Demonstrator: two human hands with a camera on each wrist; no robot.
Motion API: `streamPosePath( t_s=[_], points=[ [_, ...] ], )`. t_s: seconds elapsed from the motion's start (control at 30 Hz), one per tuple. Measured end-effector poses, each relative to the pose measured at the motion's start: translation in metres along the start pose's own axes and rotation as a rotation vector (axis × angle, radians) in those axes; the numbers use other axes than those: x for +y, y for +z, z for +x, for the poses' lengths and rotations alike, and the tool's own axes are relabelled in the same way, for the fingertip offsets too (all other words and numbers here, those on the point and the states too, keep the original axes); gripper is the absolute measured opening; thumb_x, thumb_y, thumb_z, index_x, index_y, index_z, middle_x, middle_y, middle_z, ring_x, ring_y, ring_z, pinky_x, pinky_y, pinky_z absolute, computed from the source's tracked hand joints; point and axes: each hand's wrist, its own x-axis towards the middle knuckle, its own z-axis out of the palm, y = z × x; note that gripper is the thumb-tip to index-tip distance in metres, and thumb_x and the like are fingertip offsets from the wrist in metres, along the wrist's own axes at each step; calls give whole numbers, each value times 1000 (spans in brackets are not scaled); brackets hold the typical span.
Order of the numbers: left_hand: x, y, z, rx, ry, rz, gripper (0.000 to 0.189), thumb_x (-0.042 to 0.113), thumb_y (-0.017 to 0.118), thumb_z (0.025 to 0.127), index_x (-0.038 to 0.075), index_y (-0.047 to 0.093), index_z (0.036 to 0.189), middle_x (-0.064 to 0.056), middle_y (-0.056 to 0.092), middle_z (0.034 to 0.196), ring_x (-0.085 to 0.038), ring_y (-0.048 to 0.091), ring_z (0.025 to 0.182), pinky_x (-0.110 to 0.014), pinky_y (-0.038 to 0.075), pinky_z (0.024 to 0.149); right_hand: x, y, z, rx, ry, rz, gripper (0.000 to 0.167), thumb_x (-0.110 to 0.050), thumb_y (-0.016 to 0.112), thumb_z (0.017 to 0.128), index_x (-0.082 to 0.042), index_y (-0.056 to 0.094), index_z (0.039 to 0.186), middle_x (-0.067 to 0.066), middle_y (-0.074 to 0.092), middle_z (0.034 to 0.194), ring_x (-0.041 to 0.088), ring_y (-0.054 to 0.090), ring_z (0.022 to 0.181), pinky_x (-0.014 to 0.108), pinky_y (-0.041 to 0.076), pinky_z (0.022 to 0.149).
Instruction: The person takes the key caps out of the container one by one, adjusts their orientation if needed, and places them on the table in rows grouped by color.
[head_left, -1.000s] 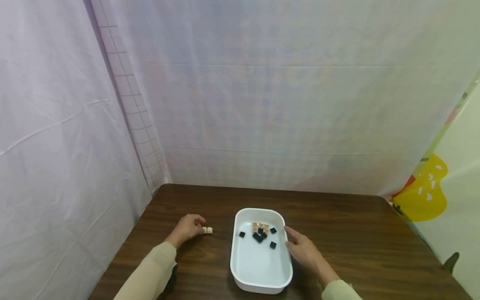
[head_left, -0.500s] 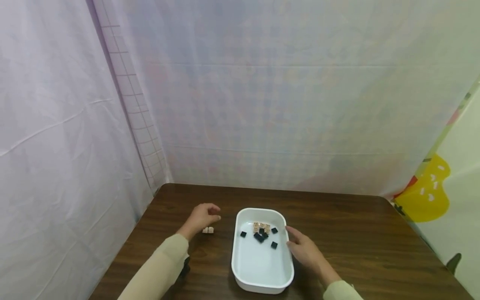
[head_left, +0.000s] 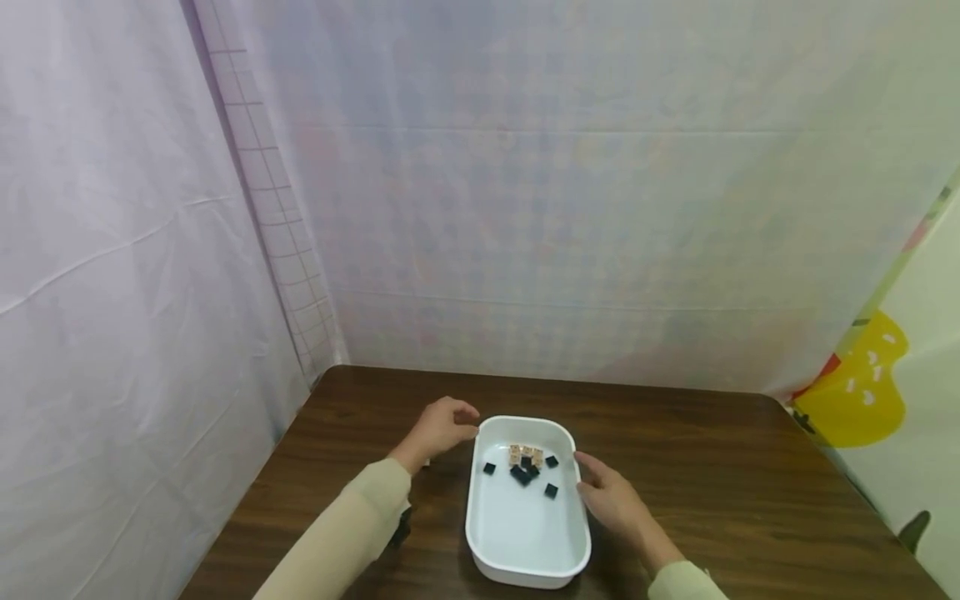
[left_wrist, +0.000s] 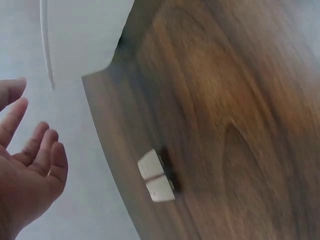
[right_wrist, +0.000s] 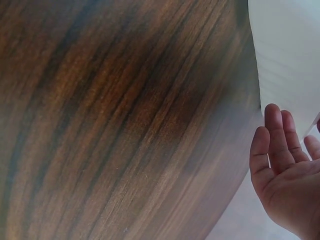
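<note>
My left hand (head_left: 442,427) hovers at the upper left rim of a white tray (head_left: 525,533). Its thumb and fingers are apart, loosely bent, and nothing shows between them. In the left wrist view, two small pale blocks (left_wrist: 159,181) lie side by side on the table, away from the hand (left_wrist: 35,175); the head view mostly hides them behind my wrist. My right hand (head_left: 611,496) rests against the tray's right side with relaxed fingers. Inside the tray are several tan patterned blocks (head_left: 527,450) and several black square pieces (head_left: 551,491).
The brown wooden table (head_left: 712,483) extends to both sides of the tray. White curtains (head_left: 525,208) hang behind and to the left. At the right is a pale cloth with a yellow shape (head_left: 862,387).
My left hand has moved right from the two pale blocks to the tray's upper left rim. The right hand stays at the tray, and the pieces inside look the same.
</note>
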Motion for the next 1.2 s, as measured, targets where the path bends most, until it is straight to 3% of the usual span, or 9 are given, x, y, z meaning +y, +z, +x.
streamPosePath(
  t_s=[0.27, 0.47, 0.7, 0.97, 1.1, 1.2],
  points=[
    [12, 22, 7, -64, 14, 57, 24, 15, 74, 88, 6, 73, 110, -21, 51, 135, -39, 47, 126, -53, 39, 103, 3, 0, 1, -1, 0, 12, 53, -9, 57, 93, -1, 48, 144, 18, 67, 102, 28, 63, 88, 49, 52, 79],
    [18, 36, 7, -111, -8, 118, 20, 19, 75, 89, 12, 74, 108, -23, 39, 149, -43, 35, 137, -56, 34, 107, 4, 2, 2, -13, 23, 38, 53, -9, 56, 93, -1, 47, 145, 19, 67, 105, 27, 64, 90, 50, 52, 81],
    [25, 47, 6, -148, 35, 300, 15, 21, 76, 87, 18, 77, 102, -18, 38, 152, -38, 24, 145, -58, 25, 112, 3, 3, 0, -8, 11, 68, 52, -8, 57, 94, -2, 48, 145, 20, 67, 105, 28, 64, 90, 49, 53, 80],
    [21, 63, 11, -159, 39, 418, 12, 26, 79, 84, 21, 78, 96, -19, 44, 148, -41, 28, 143, -59, 24, 112, 3, 2, -2, -26, 32, 62, 52, -9, 57, 94, -4, 48, 145, 25, 65, 113, 33, 63, 98, 54, 50, 87],
    [23, 68, 17, -166, 45, 528, 14, 27, 81, 83, 25, 79, 96, -16, 42, 150, -40, 25, 144, -59, 21, 113, 3, 1, -1, -31, 36, 60, 53, -10, 57, 94, -5, 47, 146, 28, 62, 119, 36, 62, 104, 57, 48, 90],
    [27, 71, 20, -182, 86, 651, 14, 28, 81, 82, 28, 79, 96, -14, 40, 153, -38, 21, 146, -57, 17, 115, 2, 1, 0, -30, 34, 60, 53, -10, 56, 95, -5, 47, 146, 29, 61, 122, 38, 61, 107, 58, 46, 92]
  ],
)
